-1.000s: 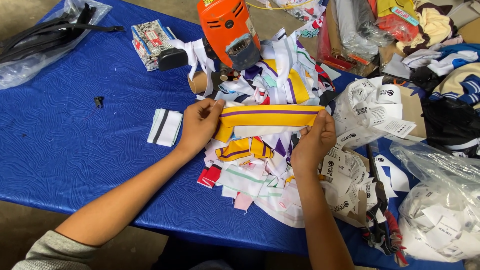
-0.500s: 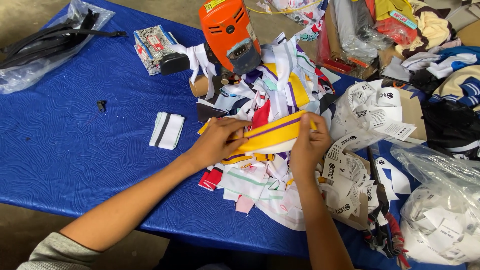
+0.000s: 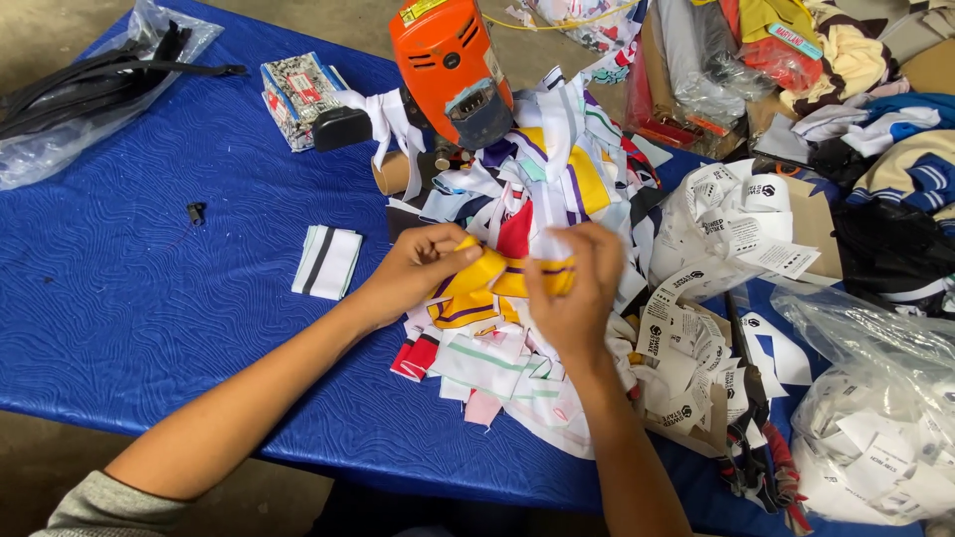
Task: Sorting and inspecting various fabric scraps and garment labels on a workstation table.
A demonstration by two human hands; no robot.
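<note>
Both my hands grip a yellow knit strip with purple and white stripes (image 3: 494,276), bunched between them above a pile of striped fabric scraps (image 3: 517,368). My left hand (image 3: 418,267) pinches the strip's left end. My right hand (image 3: 572,283) closes over its right end, close to the left hand. A folded white strip with dark stripes (image 3: 326,262) lies apart on the blue tablecloth (image 3: 149,298), left of my left hand.
An orange cutting machine (image 3: 450,70) stands behind the scraps, a small printed box (image 3: 298,94) to its left. A clear bag with black straps (image 3: 90,85) lies far left. White paper tags (image 3: 726,229) and a clear bag of tags (image 3: 875,438) crowd the right.
My hands have come together, folding the yellow strip that was stretched out flat between them a second ago. The rest has not moved.
</note>
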